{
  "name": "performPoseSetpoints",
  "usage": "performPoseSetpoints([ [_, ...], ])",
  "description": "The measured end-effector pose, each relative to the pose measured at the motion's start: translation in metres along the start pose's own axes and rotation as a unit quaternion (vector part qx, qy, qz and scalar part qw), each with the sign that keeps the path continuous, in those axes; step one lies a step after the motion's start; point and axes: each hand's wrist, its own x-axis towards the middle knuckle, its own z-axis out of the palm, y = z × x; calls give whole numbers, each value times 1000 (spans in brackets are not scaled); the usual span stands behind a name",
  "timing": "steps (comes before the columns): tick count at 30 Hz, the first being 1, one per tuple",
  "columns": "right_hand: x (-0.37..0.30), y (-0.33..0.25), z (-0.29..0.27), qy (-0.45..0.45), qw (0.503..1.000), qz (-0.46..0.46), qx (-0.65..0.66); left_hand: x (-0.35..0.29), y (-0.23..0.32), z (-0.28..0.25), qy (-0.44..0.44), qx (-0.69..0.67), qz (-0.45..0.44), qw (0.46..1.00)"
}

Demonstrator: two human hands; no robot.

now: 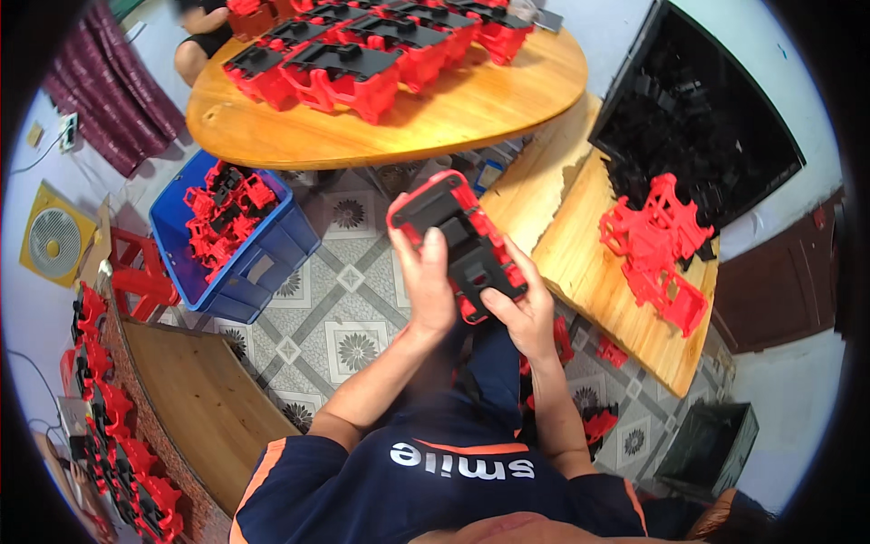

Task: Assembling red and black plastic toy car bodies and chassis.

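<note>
Between my two hands is a red plastic housing with a black plate (pixel 450 220) set in it, held up in front of my body and tilted. Its left edge lies in the grip of my left hand (pixel 424 281), whose thumb presses on the black face. My right hand (pixel 526 308) wraps the lower right corner, thumb on the black plate near its bottom edge. The underside of the housing and most fingers are hidden behind it.
Several red-and-black housings (pixel 362 77) stand on the oval wooden table (pixel 435 140) ahead. Left is a blue crate (pixel 263 281) of parts; more assemblies line a counter (pixel 195 490). Red frames (pixel 652 236) rest on a wooden board (pixel 571 263) at right, beside a large black-lined bin (pixel 698 109).
</note>
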Motion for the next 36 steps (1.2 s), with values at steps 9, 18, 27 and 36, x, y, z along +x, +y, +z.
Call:
performPoseSetpoints([
  [9, 143, -51, -94, 236, 958, -157, -48, 33, 28, -1, -191, 45, 45, 980],
  [18, 394, -29, -199, 214, 974, 61, -34, -16, -28, -78, -172, 105, -217, 955],
  [27, 413, -18, -209, 115, 988, 95, -47, -8, -36, -59, -208, 145, -218, 942],
  [36, 104, -122, -262, 231, 919, -35, -317, -7, -62, 23, -356, 113, -148, 916],
])
